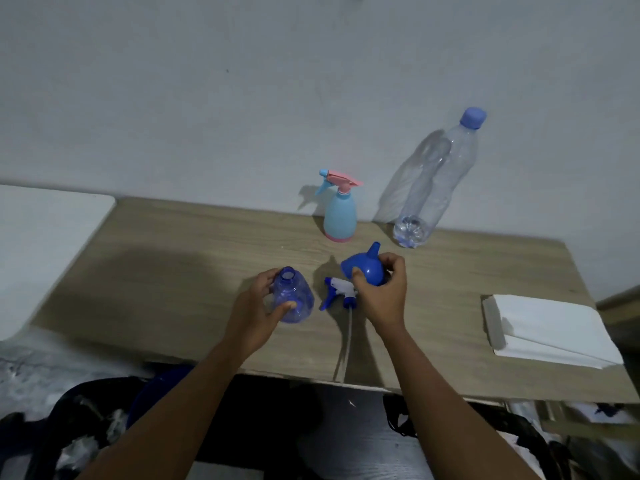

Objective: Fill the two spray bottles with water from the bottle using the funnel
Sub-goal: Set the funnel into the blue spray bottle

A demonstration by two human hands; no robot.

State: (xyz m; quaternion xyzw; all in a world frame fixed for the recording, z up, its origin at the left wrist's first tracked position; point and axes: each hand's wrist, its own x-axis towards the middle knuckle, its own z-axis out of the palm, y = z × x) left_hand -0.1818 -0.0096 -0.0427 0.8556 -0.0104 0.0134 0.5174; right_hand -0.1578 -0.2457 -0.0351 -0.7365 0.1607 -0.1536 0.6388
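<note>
While your left hand (258,306) wrapped its grip round the clear blue spray bottle (296,297), standing open-necked on the surface (156,271), your right hand (381,294) held the blue funnel (363,268), grip curled on its bowl, spout pointing up and away. Trigger head (337,289) lay flat between both hands, tube trailing toward you. Folded white sheets (547,327) sat well off right. By the wall stood the pastel spray bottle (340,216), trigger on, and right of it the capped water bottle (436,181).
</note>
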